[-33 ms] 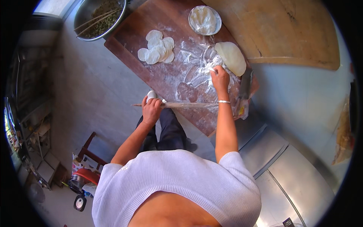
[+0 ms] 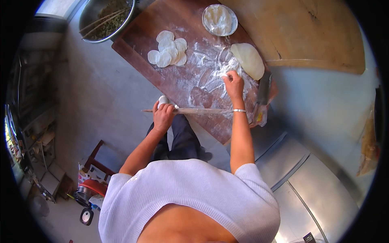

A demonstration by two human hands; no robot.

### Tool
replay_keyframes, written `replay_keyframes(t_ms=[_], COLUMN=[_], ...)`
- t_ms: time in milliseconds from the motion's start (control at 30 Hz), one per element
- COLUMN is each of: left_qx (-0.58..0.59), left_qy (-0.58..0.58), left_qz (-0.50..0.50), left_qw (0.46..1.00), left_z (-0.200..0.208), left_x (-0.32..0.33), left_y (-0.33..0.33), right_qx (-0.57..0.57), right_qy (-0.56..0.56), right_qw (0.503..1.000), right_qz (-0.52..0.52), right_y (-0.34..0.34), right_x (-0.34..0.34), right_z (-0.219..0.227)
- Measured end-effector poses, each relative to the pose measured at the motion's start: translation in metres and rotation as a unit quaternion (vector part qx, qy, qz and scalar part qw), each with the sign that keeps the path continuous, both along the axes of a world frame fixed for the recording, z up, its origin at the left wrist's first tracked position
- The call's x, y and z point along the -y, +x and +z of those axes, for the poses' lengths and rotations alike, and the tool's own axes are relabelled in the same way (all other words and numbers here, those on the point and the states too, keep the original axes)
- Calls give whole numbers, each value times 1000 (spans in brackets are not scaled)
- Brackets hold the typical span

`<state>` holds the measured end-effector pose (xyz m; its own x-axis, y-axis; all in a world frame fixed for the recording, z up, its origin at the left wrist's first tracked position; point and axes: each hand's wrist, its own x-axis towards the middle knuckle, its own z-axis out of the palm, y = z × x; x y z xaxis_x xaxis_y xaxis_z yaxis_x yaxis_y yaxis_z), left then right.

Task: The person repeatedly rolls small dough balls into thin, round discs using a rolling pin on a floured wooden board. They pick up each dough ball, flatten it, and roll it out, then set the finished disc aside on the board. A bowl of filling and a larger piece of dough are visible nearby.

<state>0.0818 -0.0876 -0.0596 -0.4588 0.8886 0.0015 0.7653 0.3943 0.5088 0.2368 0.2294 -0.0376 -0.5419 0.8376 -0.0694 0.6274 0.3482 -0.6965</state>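
My left hand [image 2: 163,117] is wrapped round a long thin wooden rolling pin [image 2: 198,110], near its tapered left end. The pin lies across the near part of the floured wooden board [image 2: 150,24] and reaches my right wrist, which bears a pale bracelet. Over the loose flour [image 2: 233,64], my right hand [image 2: 234,86] is closed in a pinch. Something small and white shows at its fingertips, too small to name. Right beside that hand lies a large pale half-round piece of dough [image 2: 248,60]. Several thin round dough wrappers [image 2: 168,52] overlap farther left.
A bowl of flour [image 2: 220,21] stands at the board's far side. A metal bowl [image 2: 131,18] with green filling and chopsticks is at the far left. By the right edge lie a dark flat blade [image 2: 263,89] and a plastic bag [image 2: 259,116]. A brown board [image 2: 316,36] adjoins.
My right hand has shifted slightly left and stays pinched. My left hand and the rolling pin are nearly unchanged.
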Motion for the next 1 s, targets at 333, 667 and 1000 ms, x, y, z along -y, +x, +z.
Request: replay_keyframes(t_ms=[333,667,1000], left_qx=[-27,-121,-90], left_qy=[11,-42,-122], left_qz=[-29,7,-72], left_qw=[999,992,986], left_z=[-6,-16,-6], left_x=[-25,-44,-24], left_y=[-10,-30,-20], right_qx=[17,272,283], right_qy=[52,179,148], right_qw=[994,945,948], right_qz=[95,5,16], right_y=[-4,83,115], right_x=[115,125,146], right_z=[-12,-27,-32])
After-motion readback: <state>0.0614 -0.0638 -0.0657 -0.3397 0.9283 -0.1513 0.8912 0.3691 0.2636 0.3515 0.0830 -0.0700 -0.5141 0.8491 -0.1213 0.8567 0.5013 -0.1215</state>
